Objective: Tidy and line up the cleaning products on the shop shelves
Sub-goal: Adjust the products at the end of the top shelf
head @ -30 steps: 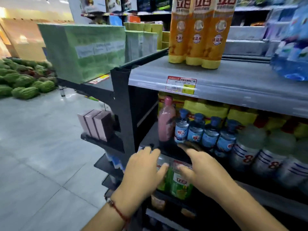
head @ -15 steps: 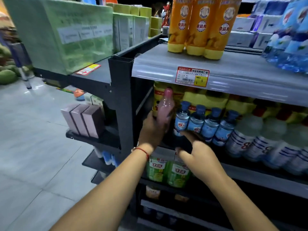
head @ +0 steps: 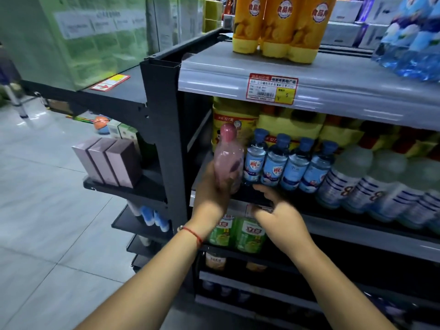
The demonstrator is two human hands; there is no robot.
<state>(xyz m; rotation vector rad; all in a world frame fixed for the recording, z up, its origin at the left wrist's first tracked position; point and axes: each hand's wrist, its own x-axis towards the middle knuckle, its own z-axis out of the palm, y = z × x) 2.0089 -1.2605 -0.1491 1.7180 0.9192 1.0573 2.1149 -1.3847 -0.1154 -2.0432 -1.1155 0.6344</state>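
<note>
Gripping the pink bottle (head: 229,163) in our left hand (head: 210,190), right hand (head: 277,211) loosely open, we should seat it upright beside the blue-capped bottles (head: 285,160).

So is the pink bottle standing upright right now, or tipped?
Slightly tipped. The pink bottle leans with its cap left of its base, gripped by the left hand beside the blue-capped bottles.

Pink bottle (head: 229,160), blue-capped bottles (head: 292,160), orange bottles (head: 276,22).

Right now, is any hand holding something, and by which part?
The left hand grips the pink bottle around its lower body. The right hand holds nothing.
</note>
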